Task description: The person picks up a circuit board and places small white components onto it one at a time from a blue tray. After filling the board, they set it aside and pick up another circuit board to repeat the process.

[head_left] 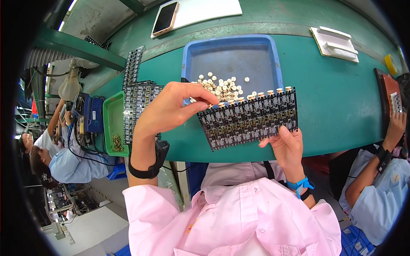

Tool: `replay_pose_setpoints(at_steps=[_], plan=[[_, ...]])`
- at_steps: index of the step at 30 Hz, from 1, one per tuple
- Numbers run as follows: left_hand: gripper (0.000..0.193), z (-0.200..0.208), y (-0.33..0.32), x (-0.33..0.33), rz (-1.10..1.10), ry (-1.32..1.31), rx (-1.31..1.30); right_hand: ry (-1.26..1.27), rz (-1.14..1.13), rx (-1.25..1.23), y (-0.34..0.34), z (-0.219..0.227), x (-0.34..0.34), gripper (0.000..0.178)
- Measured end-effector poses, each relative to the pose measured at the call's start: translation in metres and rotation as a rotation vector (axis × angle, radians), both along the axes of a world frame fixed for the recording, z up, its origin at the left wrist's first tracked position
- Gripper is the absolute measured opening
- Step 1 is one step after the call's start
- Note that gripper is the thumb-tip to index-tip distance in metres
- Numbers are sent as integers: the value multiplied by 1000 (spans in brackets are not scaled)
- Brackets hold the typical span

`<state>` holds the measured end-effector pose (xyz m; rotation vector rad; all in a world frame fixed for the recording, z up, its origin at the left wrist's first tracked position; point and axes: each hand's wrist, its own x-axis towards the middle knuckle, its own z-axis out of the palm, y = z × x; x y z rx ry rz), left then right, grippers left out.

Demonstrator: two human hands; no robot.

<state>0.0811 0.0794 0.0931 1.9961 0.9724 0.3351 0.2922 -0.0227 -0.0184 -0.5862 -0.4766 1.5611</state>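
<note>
My right hand (pixel 287 147) grips the lower right edge of a black circuit board panel (pixel 252 119), held tilted in front of the blue tray. Along the panel's upper edge stands a row of small round white-and-copper parts (pixel 270 92). At the left end of that row, my left hand (pixel 171 104) pinches another such part (pixel 209 106) between thumb and forefinger, against the board's edge; the fingers partly hide it. More loose round parts (pixel 224 88) lie heaped in the near half of the blue tray (pixel 275 55).
Left of the tray, stacked circuit board panels (pixel 139 100) lie beside a green tray (pixel 112 123) holding small brass-coloured pieces (pixel 117 143). A phone (pixel 165 19) rests on a white board at the back. A white plastic fixture (pixel 335 44) sits back right. Other people work at both sides.
</note>
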Motion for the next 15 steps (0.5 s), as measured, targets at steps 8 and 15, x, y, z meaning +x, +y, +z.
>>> replay_pose_setpoints(at_steps=[8,15], plan=[[10,-3,2,-3,7,-56,-123,-17,-7,-37,1,5,-1,23],[8,-3,5,-3,62,-59,-338,-12,-6,-11,-1,4,0,23]])
